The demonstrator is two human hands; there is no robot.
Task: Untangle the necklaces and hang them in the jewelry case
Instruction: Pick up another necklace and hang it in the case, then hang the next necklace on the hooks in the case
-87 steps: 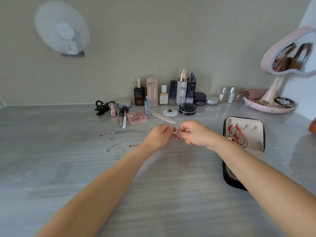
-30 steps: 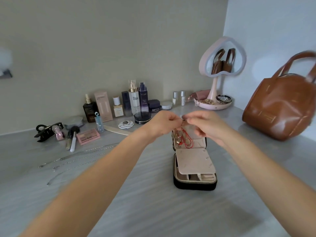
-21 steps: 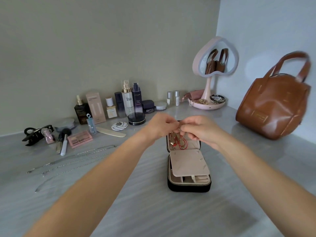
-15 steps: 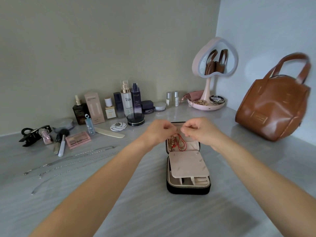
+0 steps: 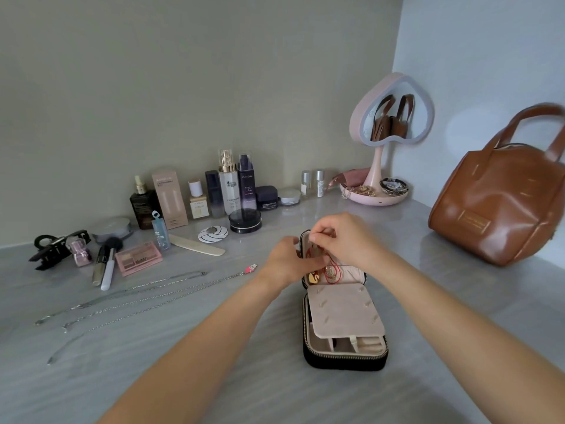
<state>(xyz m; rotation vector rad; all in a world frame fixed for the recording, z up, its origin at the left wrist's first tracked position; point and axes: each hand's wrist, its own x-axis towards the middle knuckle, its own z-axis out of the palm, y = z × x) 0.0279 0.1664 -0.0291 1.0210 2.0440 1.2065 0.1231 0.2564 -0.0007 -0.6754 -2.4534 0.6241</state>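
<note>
The black jewelry case (image 5: 345, 361) lies open in the middle of the table, its beige flap (image 5: 342, 313) folded down over the compartments. Its lid stands up behind, holding a red cord (image 5: 331, 275) and gold pieces. My right hand (image 5: 348, 240) pinches a thin necklace at the lid's top edge. Fingers of my left hand (image 5: 284, 261) curl into the lid beside it, on the same fine chain, which is barely visible. Three silver chains (image 5: 137, 293) lie stretched out on the table to the left, one with a pink charm (image 5: 250, 267).
Cosmetic bottles and jars (image 5: 227, 185) line the back wall, with a hair clip (image 5: 56, 243), brushes and a pink palette (image 5: 139, 258) at the left. A heart-shaped mirror (image 5: 391, 117) with a tray stands at the back right. A brown handbag (image 5: 501, 206) sits on the right.
Both hands have come down from above the case into its raised lid, still pinching the thin necklace. The chain with the pink charm is now uncovered by my left arm.
</note>
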